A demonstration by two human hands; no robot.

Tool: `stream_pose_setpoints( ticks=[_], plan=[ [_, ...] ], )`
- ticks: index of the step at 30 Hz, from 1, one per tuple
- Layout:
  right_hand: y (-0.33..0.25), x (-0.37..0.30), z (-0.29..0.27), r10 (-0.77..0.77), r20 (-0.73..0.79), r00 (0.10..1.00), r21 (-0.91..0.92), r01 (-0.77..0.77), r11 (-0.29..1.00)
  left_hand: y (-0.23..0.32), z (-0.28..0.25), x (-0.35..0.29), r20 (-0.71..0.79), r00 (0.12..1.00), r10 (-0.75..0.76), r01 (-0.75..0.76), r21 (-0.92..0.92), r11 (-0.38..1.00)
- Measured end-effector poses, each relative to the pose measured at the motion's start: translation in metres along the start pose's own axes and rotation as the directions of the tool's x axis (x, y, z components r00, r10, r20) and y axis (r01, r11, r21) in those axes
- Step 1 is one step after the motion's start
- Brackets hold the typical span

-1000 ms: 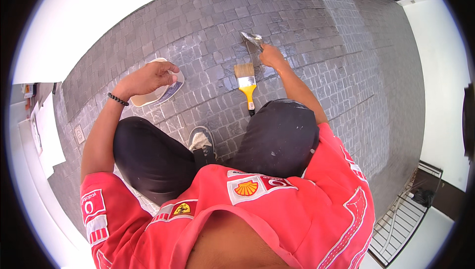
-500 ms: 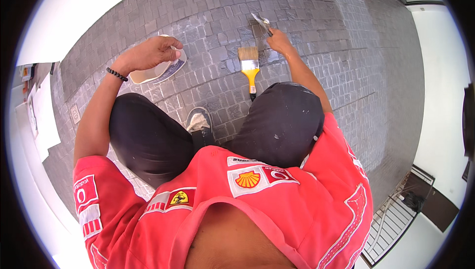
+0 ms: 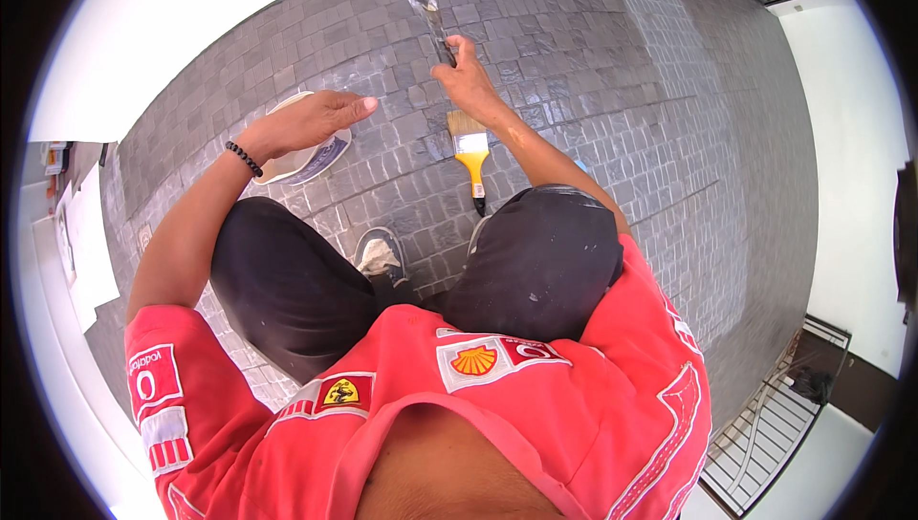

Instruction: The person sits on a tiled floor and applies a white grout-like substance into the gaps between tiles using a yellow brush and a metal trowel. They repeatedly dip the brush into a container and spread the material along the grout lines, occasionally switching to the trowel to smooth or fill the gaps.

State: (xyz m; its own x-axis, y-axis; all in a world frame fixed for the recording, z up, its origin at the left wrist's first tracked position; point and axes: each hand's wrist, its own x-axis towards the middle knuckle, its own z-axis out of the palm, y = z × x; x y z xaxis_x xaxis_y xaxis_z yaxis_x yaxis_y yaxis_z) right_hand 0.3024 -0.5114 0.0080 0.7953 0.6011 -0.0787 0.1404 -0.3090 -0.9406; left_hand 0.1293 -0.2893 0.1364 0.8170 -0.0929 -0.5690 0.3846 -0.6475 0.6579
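Observation:
My right hand point(image 3: 466, 80) grips the dark handle of a putty knife point(image 3: 424, 9), whose shiny metal blade points forward and left above the stone floor. The left hand point(image 3: 320, 120), with a dark bead bracelet on its wrist, hovers over a white bucket point(image 3: 320, 162) with a blue-and-white side. Its fingers are stretched out and nothing shows in them. Hand and forearm cover part of the bucket's mouth. Between my hands, near my right knee, lies a wide paintbrush point(image 3: 469, 152) with pale bristles and a yellow handle.
Grey stone-block paving point(image 3: 574, 52) spreads around me, with a paler strip point(image 3: 650, 4) at the far right. My shoe point(image 3: 381, 254) stands between my knees. White walls border both sides, and a metal rack point(image 3: 765, 434) is at the lower right.
My right hand has swung left and forward with the putty knife, its forearm now passing close to the paintbrush. The left hand's fingers have straightened and reach a little farther right.

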Motion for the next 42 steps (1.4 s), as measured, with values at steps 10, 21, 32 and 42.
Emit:
stream_pose_setpoints(
  ticks=[10,21,32,42],
  plan=[
    [-0.033,-0.064,0.022,-0.472,0.322,0.821,0.127,0.457,0.881,0.007,0.033,0.054,0.065,0.998,-0.014,0.058,-0.761,0.646],
    [0.095,-0.105,-0.025,0.266,0.468,0.843,-0.703,0.173,0.690,0.008,0.011,0.019,-0.319,0.933,-0.164,-0.086,-0.643,0.761],
    [0.059,-0.085,-0.056,0.137,0.404,0.904,0.624,-0.382,0.681,-0.104,0.016,-0.140,-0.643,0.572,-0.508,0.150,-0.527,0.836],
    [0.102,0.063,-0.170,0.235,-0.213,0.948,-0.197,-0.277,0.940,-0.182,0.008,-0.110,-0.617,0.628,-0.474,0.284,-0.385,0.878]
  ],
)
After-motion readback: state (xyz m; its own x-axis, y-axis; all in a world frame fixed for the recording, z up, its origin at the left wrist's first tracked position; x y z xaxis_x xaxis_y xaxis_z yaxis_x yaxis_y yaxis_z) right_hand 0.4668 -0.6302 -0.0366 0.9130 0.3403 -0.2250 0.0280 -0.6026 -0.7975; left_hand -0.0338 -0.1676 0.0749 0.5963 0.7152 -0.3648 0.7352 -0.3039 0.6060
